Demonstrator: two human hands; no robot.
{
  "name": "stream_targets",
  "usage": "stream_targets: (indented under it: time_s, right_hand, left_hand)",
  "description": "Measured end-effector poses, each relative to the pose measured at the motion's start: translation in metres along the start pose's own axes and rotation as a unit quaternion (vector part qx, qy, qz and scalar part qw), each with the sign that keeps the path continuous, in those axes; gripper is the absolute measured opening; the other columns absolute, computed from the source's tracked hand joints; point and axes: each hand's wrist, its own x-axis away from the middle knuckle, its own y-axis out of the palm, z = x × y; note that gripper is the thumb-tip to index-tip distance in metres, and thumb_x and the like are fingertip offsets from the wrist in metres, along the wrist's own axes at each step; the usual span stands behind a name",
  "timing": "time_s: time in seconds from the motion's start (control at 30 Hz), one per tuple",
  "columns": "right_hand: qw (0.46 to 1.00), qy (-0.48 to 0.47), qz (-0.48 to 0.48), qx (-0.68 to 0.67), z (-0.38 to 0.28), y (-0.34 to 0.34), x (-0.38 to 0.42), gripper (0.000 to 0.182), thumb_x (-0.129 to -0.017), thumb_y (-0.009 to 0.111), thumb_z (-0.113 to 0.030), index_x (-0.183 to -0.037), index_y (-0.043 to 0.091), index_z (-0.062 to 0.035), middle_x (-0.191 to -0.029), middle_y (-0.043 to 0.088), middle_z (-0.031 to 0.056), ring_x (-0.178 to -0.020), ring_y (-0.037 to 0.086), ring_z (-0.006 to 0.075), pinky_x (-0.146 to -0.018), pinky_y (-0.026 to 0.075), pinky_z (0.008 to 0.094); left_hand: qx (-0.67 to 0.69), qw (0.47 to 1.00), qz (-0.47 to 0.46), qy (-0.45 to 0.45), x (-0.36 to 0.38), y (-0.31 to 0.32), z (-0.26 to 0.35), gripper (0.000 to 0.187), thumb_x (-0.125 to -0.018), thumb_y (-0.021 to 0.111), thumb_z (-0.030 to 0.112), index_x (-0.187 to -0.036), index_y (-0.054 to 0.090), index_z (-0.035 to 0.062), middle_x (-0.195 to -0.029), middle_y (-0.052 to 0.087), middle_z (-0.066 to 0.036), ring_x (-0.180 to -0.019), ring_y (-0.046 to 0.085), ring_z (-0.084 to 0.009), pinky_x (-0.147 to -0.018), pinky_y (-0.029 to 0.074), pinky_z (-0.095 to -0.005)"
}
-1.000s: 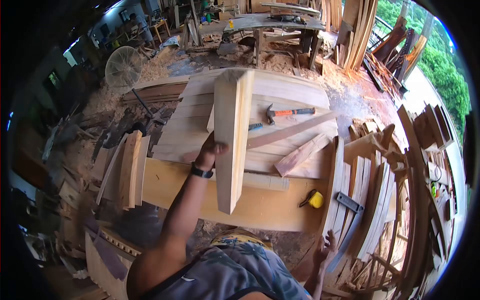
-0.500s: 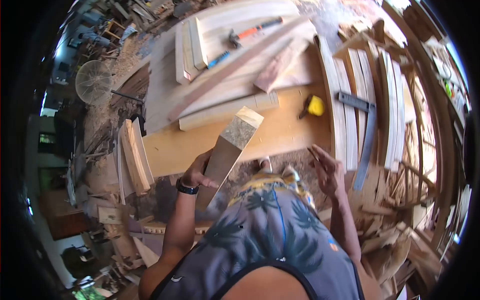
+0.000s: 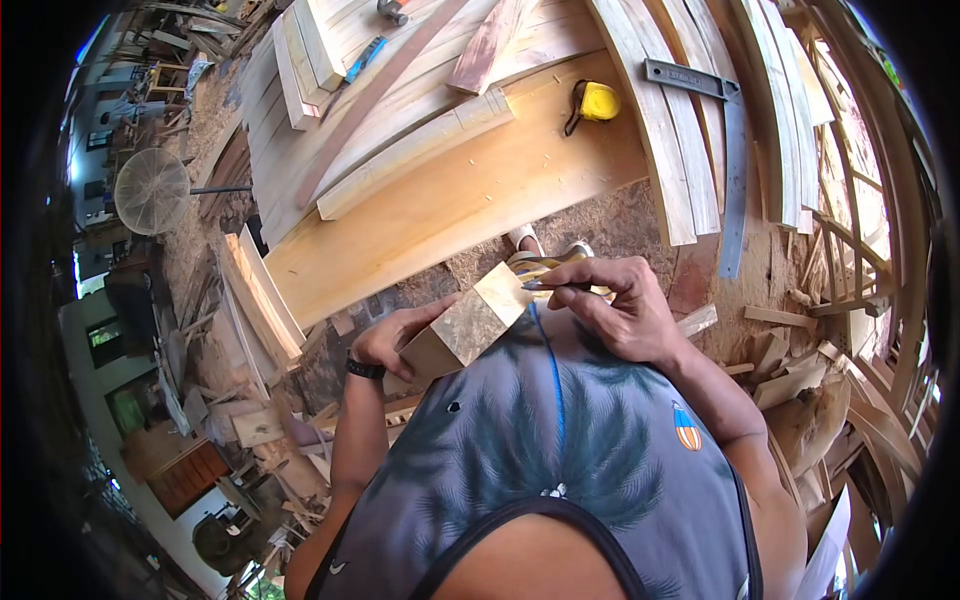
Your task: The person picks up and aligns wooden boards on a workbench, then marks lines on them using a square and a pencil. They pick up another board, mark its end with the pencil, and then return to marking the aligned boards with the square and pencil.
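Note:
My left hand is wrapped round a wooden block, held tilted against my body with its pale end grain facing up. Its far part is hidden behind my shirt. In my right hand a short dark pencil is pinched between thumb and fingers, its tip right at the corner of the block's end. Beyond my hands lies a workbench board with a yellow tape measure on it. A narrow pale strip of wood rests along the board.
A metal try square lies over long planks on the right. At the back are a hammer, a blue-handled tool and a long brown batten. A round fan stands left. Wood offcuts litter the floor.
The block has come down and closer to my body. My right hand has moved left to its end, bringing the pencil tip to it. The view has tilted downward.

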Motion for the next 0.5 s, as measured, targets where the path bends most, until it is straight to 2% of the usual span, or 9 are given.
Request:
stream_targets:
  time_s: [0.17,0.2,0.3,0.5]
  right_hand:
    - [0.999,-0.025,-0.005,0.039,0.009,0.010,0.005,0.017,-0.091,0.069,-0.008,-0.106,0.076,-0.0021,-0.083,0.075,0.0147,-0.075,0.075,0.0223,-0.071,0.057,0.0340]
    - [0.999,-0.004,-0.011,0.030,0.009,0.011,0.005,0.016,-0.090,0.071,-0.009,-0.104,0.076,-0.0022,-0.082,0.075,0.0162,-0.072,0.075,0.0260,-0.069,0.057,0.0348]
    - [0.996,-0.050,0.005,0.076,0.013,0.013,0.005,0.017,-0.089,0.072,-0.009,-0.104,0.077,-0.0025,-0.082,0.074,0.0171,-0.071,0.074,0.0282,-0.069,0.058,0.0352]
    - [0.992,-0.063,0.003,0.109,0.006,0.015,0.001,0.015,-0.088,0.075,-0.012,-0.099,0.076,-0.0023,-0.082,0.071,0.0165,-0.075,0.071,0.0325,-0.070,0.055,0.0400]
  left_hand:
    - [-0.063,0.998,-0.014,0.019,-0.004,-0.005,-0.003,0.131,-0.045,0.094,0.013,-0.159,0.032,-0.0021,-0.166,0.033,-0.014,-0.153,0.030,-0.0222,-0.125,0.020,-0.0370]
    - [-0.063,0.998,-0.012,0.020,-0.003,-0.006,-0.003,0.131,-0.045,0.094,0.013,-0.159,0.032,-0.0021,-0.166,0.033,-0.014,-0.153,0.030,-0.0222,-0.125,0.020,-0.0370]
    - [-0.093,0.995,-0.018,0.030,-0.002,-0.012,-0.002,0.125,-0.047,0.095,0.013,-0.157,0.037,-0.0003,-0.166,0.033,-0.014,-0.153,0.029,-0.0248,-0.126,0.020,-0.0377]
    - [-0.106,0.992,-0.035,0.055,-0.004,-0.016,-0.005,0.123,-0.049,0.096,0.013,-0.157,0.039,0.0033,-0.167,0.032,-0.014,-0.155,0.026,-0.0275,-0.126,0.018,-0.0387]
